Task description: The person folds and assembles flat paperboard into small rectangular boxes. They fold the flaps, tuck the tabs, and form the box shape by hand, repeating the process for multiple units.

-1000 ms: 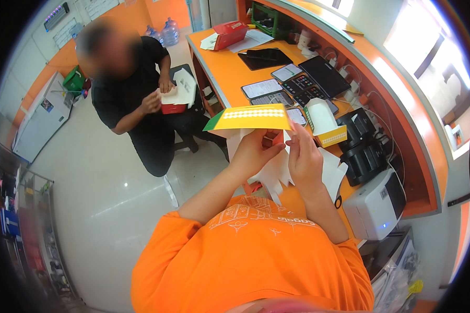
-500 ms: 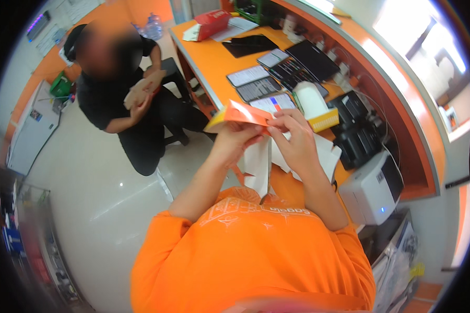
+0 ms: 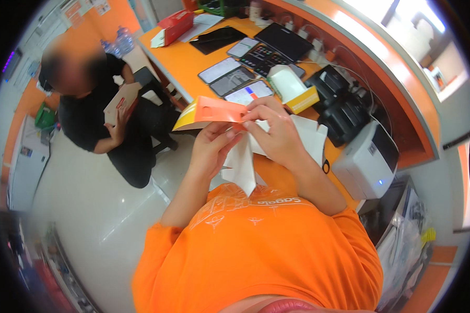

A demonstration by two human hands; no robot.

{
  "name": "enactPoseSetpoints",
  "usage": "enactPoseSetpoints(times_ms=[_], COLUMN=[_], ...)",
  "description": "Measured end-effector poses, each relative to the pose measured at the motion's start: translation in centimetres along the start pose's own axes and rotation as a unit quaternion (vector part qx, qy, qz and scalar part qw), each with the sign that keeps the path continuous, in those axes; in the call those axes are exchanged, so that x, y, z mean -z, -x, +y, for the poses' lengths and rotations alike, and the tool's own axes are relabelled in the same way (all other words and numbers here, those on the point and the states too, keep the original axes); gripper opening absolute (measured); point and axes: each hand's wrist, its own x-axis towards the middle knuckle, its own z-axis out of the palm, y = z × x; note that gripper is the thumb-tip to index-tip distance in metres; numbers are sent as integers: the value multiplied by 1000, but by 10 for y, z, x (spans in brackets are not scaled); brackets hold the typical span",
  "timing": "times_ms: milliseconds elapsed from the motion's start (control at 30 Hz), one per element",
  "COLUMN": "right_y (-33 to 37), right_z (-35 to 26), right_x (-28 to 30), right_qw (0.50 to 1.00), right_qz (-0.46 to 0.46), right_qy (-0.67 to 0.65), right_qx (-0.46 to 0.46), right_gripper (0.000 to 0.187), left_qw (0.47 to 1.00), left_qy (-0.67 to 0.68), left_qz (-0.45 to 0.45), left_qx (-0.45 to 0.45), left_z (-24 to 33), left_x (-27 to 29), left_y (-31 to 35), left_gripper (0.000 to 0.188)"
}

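Above the desk edge I hold an orange and yellow cardboard carton piece [image 3: 214, 110], partly bent along its folds. My left hand [image 3: 212, 148] is closed on its lower edge, thumb and fingers pinching the card. My right hand [image 3: 278, 133] pinches the right end of the same piece, near a fold. The fingertips partly hide that corner. Below my hands hang or lie white-sided flat carton sheets [image 3: 239, 167]. Just past my right hand stands a yellow and white carton [image 3: 290, 86], folded into an open shape.
Several phones and tablets [image 3: 235, 81] lie on the orange desk [image 3: 164, 57]. A red carton [image 3: 175, 27] is at its far end. Black devices [image 3: 339, 104] and a white printer [image 3: 368, 161] stand to the right. At left, a seated co-worker holds a brown carton [image 3: 121, 101].
The head view has shifted. My hands still grip the carton piece, whose orange face now lies more level and shows a slot. The co-worker's carton has turned, showing red print.
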Motion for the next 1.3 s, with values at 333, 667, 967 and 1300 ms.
enactPoseSetpoints(times_ms=[333,667,967,1300], right_y=[2,7,11,15], right_z=[5,4,6,5], right_x=[-9,-19,-20,-23], right_qw=[986,976,946,963], right_qz=[55,75,-72,-116], right_qy=[115,142,259,176], right_qx=[111,144,184,170], right_gripper=[7,18,76,91], left_qw=[996,998,994,968], left_qy=[53,29,69,222], left_qz=[-36,-27,28,73], left_qx=[-59,-40,-82,-90], left_z=[-22,-14,6,20], left_x=[2,-1,-21,4], left_y=[-7,-6,-2,-39], left_gripper=[32,33,32,34])
